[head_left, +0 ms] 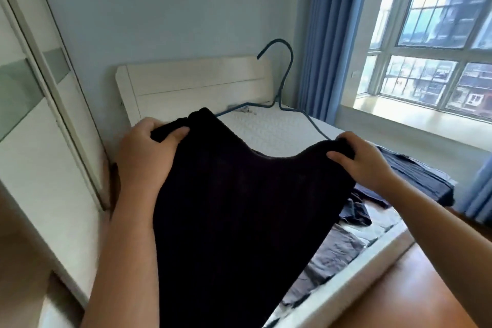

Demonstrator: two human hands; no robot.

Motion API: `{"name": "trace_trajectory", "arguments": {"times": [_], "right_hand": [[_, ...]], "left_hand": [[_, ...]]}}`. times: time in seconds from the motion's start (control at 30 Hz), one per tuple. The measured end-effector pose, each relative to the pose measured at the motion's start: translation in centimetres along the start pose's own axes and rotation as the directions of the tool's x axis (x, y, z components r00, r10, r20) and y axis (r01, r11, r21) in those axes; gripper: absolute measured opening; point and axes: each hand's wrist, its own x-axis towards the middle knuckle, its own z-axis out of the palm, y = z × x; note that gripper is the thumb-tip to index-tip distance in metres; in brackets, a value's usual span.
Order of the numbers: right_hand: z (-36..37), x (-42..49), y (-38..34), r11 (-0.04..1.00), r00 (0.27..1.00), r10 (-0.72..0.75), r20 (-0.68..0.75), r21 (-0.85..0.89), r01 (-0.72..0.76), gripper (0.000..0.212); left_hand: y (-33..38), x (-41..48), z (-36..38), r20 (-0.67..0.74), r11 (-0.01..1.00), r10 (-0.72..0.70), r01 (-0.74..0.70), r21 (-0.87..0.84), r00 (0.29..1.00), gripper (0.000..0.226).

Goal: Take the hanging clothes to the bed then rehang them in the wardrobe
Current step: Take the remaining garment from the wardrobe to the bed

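Note:
A black knitted garment [234,210] is held up in front of me over the bed [277,128]. My left hand [149,152] grips its upper left edge and my right hand [364,162] grips its upper right edge. A blue wire hanger [286,80] rises from behind the garment, its hook pointing up and left; its lower part is hidden by the cloth. Dark blue and grey clothes [415,168] lie spread on the bed's right side. The wardrobe [40,120] with sliding doors stands at the left.
A white headboard [191,85] stands against the blue wall. Blue curtains [324,42] hang beside a large window [439,34] with a wide sill. Wooden floor [415,287] shows at the lower right, beside the bed's foot.

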Motion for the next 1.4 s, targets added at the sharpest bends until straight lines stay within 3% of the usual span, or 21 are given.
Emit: {"name": "trace_trajectory", "arguments": {"times": [0.23,0.37,0.57,0.8,1.0,1.27,1.4], "right_hand": [[-14.8,-9.0,14.0,0.958,0.967,0.226,-0.116,-0.150,-0.242,0.029],[-21.5,-14.1,21.1,0.905,0.912,0.353,-0.208,-0.172,-0.389,0.025],[-28.6,-18.3,29.2,0.837,0.814,0.426,-0.396,-0.170,-0.521,0.024],[-32.4,-15.2,39.1,0.763,0.710,0.505,-0.490,-0.131,-0.633,0.021],[-32.8,-7.7,46.4,0.740,0.702,0.536,-0.469,-0.140,-0.658,0.023],[-33.0,1.1,58.0,0.779,0.758,0.543,-0.361,-0.121,-0.615,0.021],[-33.7,8.6,64.1,0.852,0.838,0.472,-0.275,-0.101,-0.513,0.021]], "left_hand": [[11.2,-9.4,13.9,0.257,0.992,0.074,-0.044,-0.121,0.964,0.030],[16.4,-15.3,22.0,0.397,0.979,0.137,-0.064,-0.192,0.907,0.029],[21.9,-21.1,33.0,0.552,0.960,0.202,-0.054,-0.273,0.809,0.029],[24.0,-23.8,47.8,0.719,0.948,0.220,0.029,-0.316,0.659,0.026],[23.2,-21.5,59.1,0.821,0.962,0.158,0.102,-0.254,0.548,0.023],[23.0,-19.6,70.3,0.826,0.977,0.065,0.134,-0.168,0.560,0.022],[24.2,-17.5,75.5,0.743,0.985,-0.001,0.130,-0.115,0.669,0.020]]}}
